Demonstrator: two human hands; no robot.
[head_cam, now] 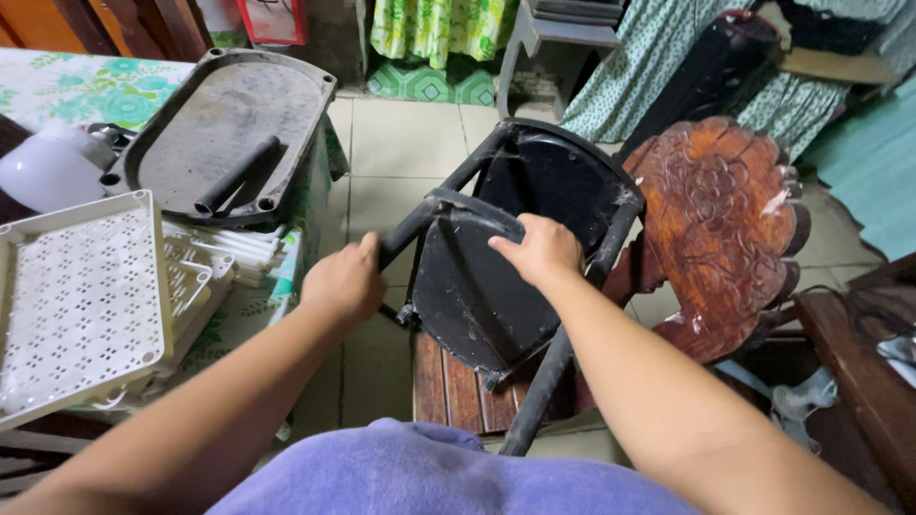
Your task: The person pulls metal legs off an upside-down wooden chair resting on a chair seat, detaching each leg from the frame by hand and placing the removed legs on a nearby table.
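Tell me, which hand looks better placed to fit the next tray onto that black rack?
Probably the left. The left hand grips a black pole right beside the stacked white trays and the grey tray. The right hand rests on the rack's black shelf, farther from them.

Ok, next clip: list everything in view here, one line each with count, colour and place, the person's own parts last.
black shelf rack: one, black, tilted over the wooden chair at centre
black tube: one, black, rack post at centre left
carved wooden chair: one, reddish brown, right of centre
dark tray: one, grey-black, upper left, with a loose black tube lying on it
white perforated trays: a stack, count unclear, white, left edge
white tubes: several, white, beside the white trays
floral cloth: one, green and white, upper left
tiled floor: pale, top centre
purple garment: one, bottom centre
left hand: gripping the black tube
right hand: resting on the rack's curved rim
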